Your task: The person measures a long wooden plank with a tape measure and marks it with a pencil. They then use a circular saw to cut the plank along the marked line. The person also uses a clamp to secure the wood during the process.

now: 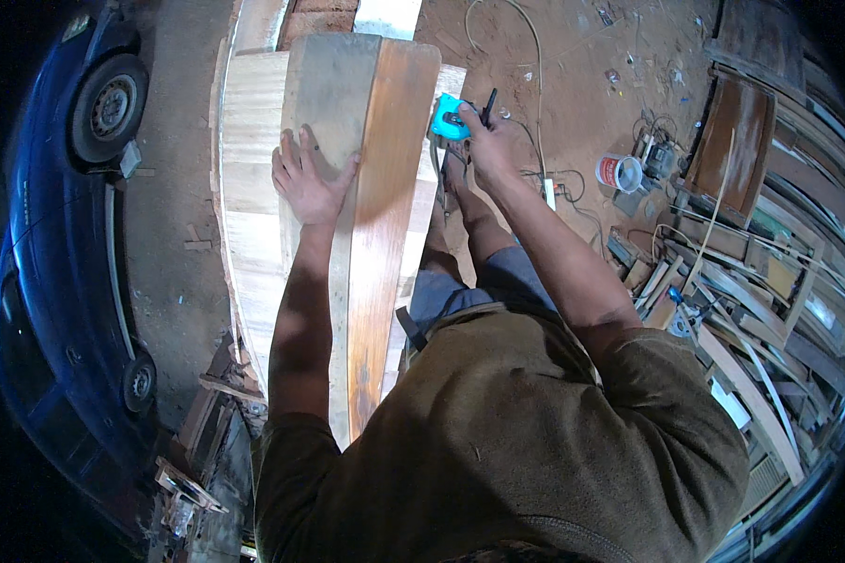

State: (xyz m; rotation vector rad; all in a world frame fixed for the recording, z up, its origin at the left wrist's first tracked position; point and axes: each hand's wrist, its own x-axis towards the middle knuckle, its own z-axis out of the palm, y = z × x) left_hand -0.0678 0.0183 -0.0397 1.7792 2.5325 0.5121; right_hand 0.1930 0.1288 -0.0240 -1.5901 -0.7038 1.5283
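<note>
My left hand (312,180) lies flat with its fingers spread on a long wooden board (392,141). One half of the board is dull grey, the other a warm orange-brown with a glossy patch. It rests on a pale panel of joined wood strips (253,178). To the right of the board, my right hand (491,145) is closed round a turquoise tape measure (450,116), near the board's far right edge. A thin dark stick like a pen or pencil (489,105) pokes up from the same hand. No drawn-out blade can be made out.
A blue car (61,272) stands along the left. Scrap wood (770,310) is heaped at the right, beside a brown panel (730,145). A white and red bucket (620,173) and a loose cable (538,84) lie on the dirt floor. Broken timber (197,422) sits at the lower left.
</note>
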